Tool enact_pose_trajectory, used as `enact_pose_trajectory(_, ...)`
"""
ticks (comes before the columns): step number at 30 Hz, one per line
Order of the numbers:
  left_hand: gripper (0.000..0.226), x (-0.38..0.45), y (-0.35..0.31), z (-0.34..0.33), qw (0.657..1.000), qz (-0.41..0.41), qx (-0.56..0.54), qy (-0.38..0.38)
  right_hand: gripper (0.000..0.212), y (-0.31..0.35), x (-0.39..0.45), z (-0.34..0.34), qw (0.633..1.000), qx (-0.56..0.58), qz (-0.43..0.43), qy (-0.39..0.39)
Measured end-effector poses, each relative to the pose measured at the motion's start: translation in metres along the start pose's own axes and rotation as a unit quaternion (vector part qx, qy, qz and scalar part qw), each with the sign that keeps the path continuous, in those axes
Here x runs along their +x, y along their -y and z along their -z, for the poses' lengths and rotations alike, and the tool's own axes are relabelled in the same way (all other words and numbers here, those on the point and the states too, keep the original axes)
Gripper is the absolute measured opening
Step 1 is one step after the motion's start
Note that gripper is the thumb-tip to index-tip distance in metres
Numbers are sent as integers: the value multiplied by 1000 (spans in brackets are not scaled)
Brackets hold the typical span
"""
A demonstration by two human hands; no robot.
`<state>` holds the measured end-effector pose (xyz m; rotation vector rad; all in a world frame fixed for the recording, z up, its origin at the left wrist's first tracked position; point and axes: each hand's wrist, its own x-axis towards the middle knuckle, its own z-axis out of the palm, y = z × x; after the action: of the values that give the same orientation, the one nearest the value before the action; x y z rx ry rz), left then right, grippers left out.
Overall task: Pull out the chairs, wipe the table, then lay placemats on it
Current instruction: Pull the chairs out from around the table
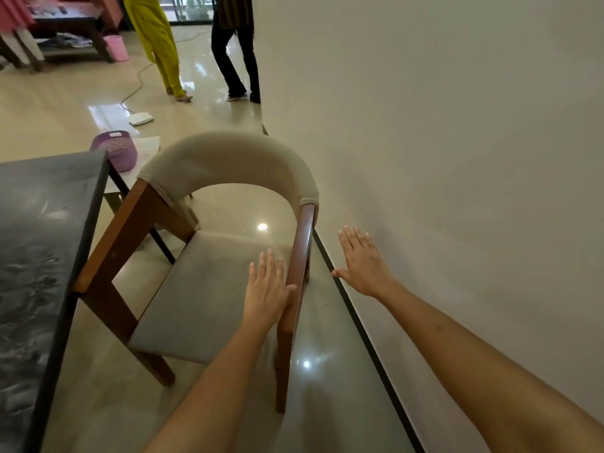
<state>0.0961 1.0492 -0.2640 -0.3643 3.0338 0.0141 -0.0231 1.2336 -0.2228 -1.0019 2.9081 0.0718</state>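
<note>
A wooden chair [209,289] with a grey seat and a curved padded back stands clear of the dark marble table [42,243], which fills the left edge. My left hand [266,287] hovers flat over the seat, fingers straight, its thumb touching the chair's right armrest. Out to the right of that armrest my right hand [361,264] is spread with straight fingers, close to the wall, holding nothing.
A white wall [457,158] with a dark skirting strip runs along the right. A purple basket [116,148] sits beyond the table's far corner. Two people [202,47] stand on the shiny floor further back, near a white device [140,118] with a cable and a pink bin [116,47].
</note>
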Motion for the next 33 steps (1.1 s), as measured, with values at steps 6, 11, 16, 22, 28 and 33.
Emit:
enact_pose_trajectory(6, 78, 43, -8, -13, 994, 31, -76, 75, 112, -22, 88, 18, 988, -122, 95, 4)
enact_pose_trajectory(11, 101, 65, -40, -26, 975, 73, -174, 119, 112, -25, 155, 37, 954, -226, 198, -9)
enact_pose_trajectory(16, 107, 77, -55, -43, 979, 160, -105, 68, 98, -13, 203, 28, 928, -259, 264, 37)
enact_pose_trajectory(22, 82, 97, -67, -38, 960, 236, -132, 73, 67, -9, 222, 6, 908, -289, 301, 36)
enact_pose_trajectory(28, 64, 99, -79, -47, 946, 287, -150, 13, 85, -9, 236, -5, 884, -267, 379, 62)
enact_pose_trajectory(33, 73, 95, -82, -58, 953, 280, -112, -41, 88, -15, 248, -5, 848, -264, 459, 10)
